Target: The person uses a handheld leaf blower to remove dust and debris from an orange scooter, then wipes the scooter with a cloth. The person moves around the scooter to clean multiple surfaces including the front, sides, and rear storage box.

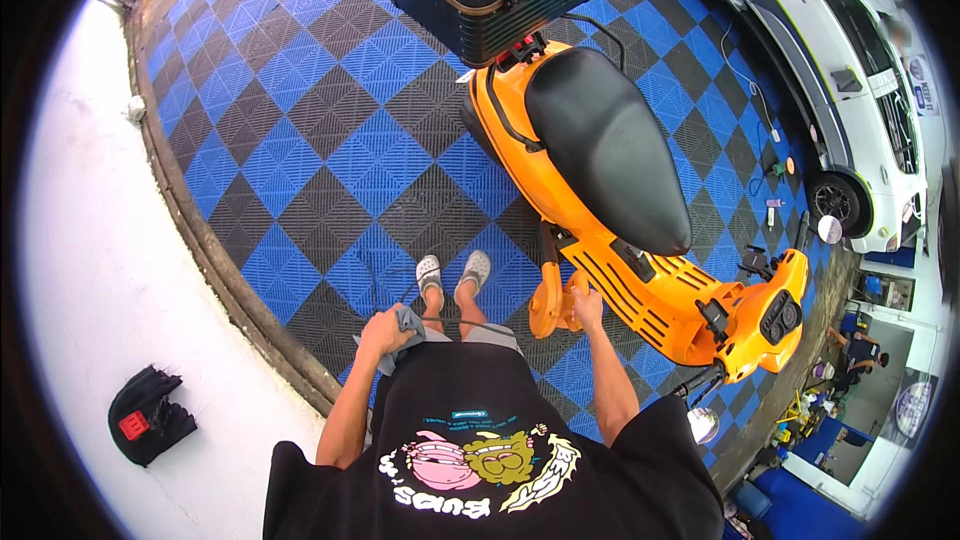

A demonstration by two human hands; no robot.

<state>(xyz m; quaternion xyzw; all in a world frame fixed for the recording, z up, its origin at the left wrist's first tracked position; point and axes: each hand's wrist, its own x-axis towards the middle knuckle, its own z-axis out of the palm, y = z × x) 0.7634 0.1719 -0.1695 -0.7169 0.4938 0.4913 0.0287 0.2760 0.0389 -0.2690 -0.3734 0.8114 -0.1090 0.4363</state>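
Note:
My right hand [588,308] is closed round an orange handheld tool [546,302] with a rounded end, beside the scooter's lower body; its exact kind is unclear. In my left hand [383,333], held at my waist, is a bunched grey cloth [408,326]. A dark cord [465,322] passes across in front of my legs between the two hands. The orange scooter [510,160] stands just to my right. It has a long black seat [605,130] and a dark green top box [480,0] at its rear.
Blue and dark grey tiles [370,160] cover the floor. A white wall [120,270] with a black and red item [150,417] borders the left. At right stands a white car [850,70], with a hose [755,90] and small bottles [773,204] beside it. Another person [858,355] is far right.

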